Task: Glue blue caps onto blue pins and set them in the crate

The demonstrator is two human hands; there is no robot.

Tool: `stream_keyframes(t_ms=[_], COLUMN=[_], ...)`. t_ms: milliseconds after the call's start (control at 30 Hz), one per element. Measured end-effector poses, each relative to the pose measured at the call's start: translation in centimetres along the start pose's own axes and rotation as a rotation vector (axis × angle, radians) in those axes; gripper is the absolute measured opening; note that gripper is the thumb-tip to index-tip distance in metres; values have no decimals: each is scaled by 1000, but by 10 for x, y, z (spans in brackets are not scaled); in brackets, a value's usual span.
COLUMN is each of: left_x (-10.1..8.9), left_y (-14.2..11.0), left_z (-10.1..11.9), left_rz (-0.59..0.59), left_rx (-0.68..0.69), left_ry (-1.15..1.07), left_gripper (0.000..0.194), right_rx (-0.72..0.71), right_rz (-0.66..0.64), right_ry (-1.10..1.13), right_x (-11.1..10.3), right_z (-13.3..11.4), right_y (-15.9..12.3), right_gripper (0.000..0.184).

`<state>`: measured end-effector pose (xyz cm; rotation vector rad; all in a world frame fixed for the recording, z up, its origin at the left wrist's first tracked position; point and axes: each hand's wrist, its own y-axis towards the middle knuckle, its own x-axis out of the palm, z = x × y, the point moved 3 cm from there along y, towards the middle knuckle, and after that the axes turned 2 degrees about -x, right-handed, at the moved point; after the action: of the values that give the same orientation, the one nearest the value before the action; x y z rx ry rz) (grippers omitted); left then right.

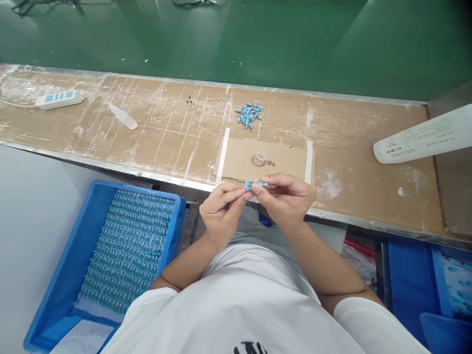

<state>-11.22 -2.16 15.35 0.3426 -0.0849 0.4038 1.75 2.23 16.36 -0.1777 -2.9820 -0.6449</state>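
Observation:
Both my hands meet over the table's front edge. My left hand [222, 210] pinches a small blue part with a round, flared end [247, 186] between thumb and fingers. From the other side, my right hand [288, 200] grips a slim blue piece [263, 184] with its thumb and fingertips. A thin metallic section shows between the two blue pieces, which are in line and seem joined; the fingers hide the exact contact. Just beyond, a small translucent cup [259, 158] stands on a taped cardboard sheet [287, 164], beside wet-looking spots.
A pile of small blue parts [249, 115] lies behind the cardboard. To the left are a translucent squeeze bottle [123, 117] and a power strip [61, 100]. A large white cylinder [424, 135] lies right. Below left, a blue tray [55, 295] holds rows of blue pieces.

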Motion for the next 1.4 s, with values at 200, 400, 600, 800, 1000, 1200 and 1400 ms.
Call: stream_keyframes(t_ms=[200, 400, 600, 800, 1000, 1200, 1400], left_x=[-5, -14, -60, -102, -117, -118, -112], left_y=[4, 9, 28, 44, 45, 44, 48], left_z=[6, -12, -34, -38, -44, -47, -41], left_rz=[-48, 49, 355, 476, 550, 508, 425], left_rx=[127, -234, -733, -736, -689, -695, -685], left_ry=[78, -192, -903, -1089, -1068, -1028, -1006], left_gripper=[30, 15, 24, 27, 27, 30, 35], right_rx=[-49, 117, 153, 3, -35, -80, -247], right_rz=[-20, -1, -209, -460, -456, -431, -329], right_ry=[66, 143, 40, -541, -670, -639, -643], right_x=[4, 20, 93, 168, 181, 179, 161], right_z=[0, 16, 64, 143, 175, 181, 129], right_y=[1, 5, 40, 89, 98, 97, 77], right_gripper=[16, 19, 21, 16, 22, 25, 38])
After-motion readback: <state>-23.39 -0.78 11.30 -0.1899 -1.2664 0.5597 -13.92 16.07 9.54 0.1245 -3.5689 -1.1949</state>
